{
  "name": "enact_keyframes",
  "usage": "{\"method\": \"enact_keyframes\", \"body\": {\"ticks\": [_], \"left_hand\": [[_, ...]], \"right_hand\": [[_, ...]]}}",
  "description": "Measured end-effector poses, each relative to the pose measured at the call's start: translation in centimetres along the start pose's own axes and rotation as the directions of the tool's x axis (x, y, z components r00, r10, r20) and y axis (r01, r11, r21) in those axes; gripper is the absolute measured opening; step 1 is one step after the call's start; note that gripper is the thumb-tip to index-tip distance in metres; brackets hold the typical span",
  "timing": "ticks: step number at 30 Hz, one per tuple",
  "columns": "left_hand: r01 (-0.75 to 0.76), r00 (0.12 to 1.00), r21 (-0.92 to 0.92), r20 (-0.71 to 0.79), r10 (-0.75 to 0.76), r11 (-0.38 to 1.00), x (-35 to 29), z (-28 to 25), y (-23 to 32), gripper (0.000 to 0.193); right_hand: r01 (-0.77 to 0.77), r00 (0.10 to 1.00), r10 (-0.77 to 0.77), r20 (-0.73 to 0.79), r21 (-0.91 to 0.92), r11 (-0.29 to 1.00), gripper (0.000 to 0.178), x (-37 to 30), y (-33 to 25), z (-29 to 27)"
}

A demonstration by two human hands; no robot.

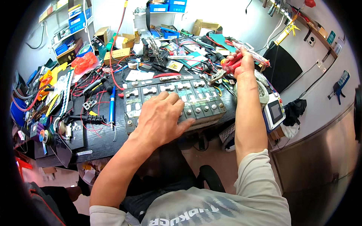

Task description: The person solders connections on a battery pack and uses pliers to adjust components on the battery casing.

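A grey battery pack (203, 101) made of several cells side by side sits at the table's front edge, with metal terminals and connecting strips along its top. My left hand (161, 117) lies over the top of the pack, thumb spread to the right; its fingertips are partly hidden under the knuckles. To the right, raised beyond the pack's far right corner, my right hand (245, 62) is closed round the red handles of a pair of pliers (230, 64). The metal jaws of the pliers point down and left, near the pack's right end.
Tools, wires and boxes crowd the black table (117, 139). A blue pen-shaped tool (112, 107) lies left of the pack, and a red cable (114, 71) hangs down behind it. At the right stands a white device with a screen (275, 111). A chair armrest (210, 177) is below.
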State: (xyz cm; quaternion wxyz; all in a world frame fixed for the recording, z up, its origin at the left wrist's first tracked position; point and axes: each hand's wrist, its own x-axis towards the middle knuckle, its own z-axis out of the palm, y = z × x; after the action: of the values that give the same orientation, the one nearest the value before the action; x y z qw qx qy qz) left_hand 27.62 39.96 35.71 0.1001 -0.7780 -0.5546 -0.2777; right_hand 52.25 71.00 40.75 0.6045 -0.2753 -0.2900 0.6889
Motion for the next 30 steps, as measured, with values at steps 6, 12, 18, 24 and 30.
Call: {"method": "enact_keyframes", "body": {"ticks": [6,12,18,24,30], "left_hand": [[-0.011,1.000,-0.002,0.002,0.011,1.000,0.2,-0.2,-0.1,0.045],[-0.010,1.000,-0.079,0.009,0.011,0.997,-0.1,0.0,-0.5,0.043],[-0.009,1.000,-0.084,0.000,0.009,0.996,-0.3,-0.3,-0.5,0.044],[-0.018,1.000,-0.097,-0.001,0.018,0.995,-0.3,-0.4,-0.6,0.044],[-0.017,1.000,-0.088,0.000,0.017,0.996,-0.2,-0.4,-0.3,0.045]], "right_hand": [[0.454,0.822,-0.288,0.492,-0.259,0.853,0.031,-5.8,0.0,9.2],[0.571,0.785,-0.101,0.612,-0.649,0.502,0.033,-6.9,2.1,14.2],[0.396,0.851,-0.141,0.506,-0.441,0.805,0.028,-6.8,-1.3,9.5],[0.485,0.860,-0.354,0.367,-0.375,0.790,0.037,-9.4,-1.5,8.0],[0.545,0.833,-0.443,0.331,-0.360,0.757,0.045,-10.5,-1.9,5.6]]}}
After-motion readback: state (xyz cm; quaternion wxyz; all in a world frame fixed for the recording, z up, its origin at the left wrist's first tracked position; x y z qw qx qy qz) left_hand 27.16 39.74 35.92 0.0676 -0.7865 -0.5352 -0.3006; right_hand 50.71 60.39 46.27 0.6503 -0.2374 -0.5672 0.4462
